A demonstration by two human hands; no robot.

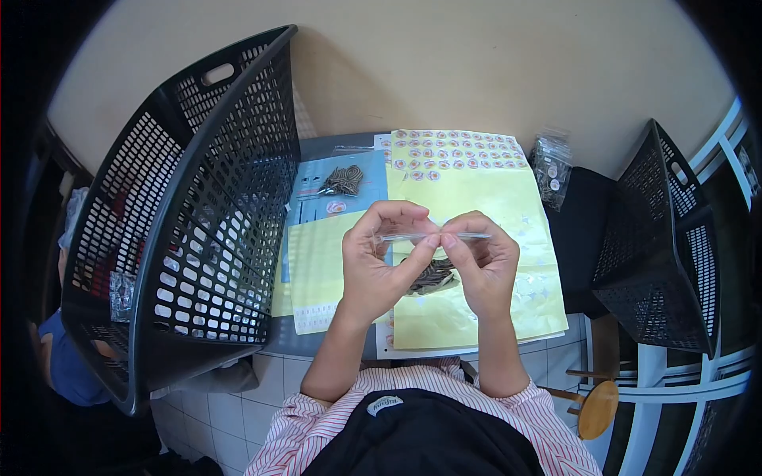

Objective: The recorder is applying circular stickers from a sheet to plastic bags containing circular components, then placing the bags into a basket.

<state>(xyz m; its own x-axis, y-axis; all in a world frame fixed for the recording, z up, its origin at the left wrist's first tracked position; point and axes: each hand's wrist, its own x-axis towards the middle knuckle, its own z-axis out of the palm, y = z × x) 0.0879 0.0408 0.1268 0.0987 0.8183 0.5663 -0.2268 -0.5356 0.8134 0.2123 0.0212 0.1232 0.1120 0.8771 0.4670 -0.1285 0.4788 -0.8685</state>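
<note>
Both my hands pinch the top edge of a clear zip bag [433,276], thumbs meeting near the middle of its strip. My left hand [376,268] grips the strip's left part and my right hand [489,262] the right part. Dark striped pieces show in the bag below my thumbs; my hands hide part of it. Under the bag lies a yellow sticker backing sheet [476,196] with rows of round printed stickers along its far end. A similar filled bag [343,180] rests on a blue printed sheet [374,172] beyond my left hand.
A tall black plastic basket [238,143] stands at the left, with clear packets inside. Another black basket [637,256] is at the right. Several filled bags [552,169] lie beside the sticker sheet. A wooden stool [598,410] stands lower right. A person's blue sleeve [68,363] shows at far left.
</note>
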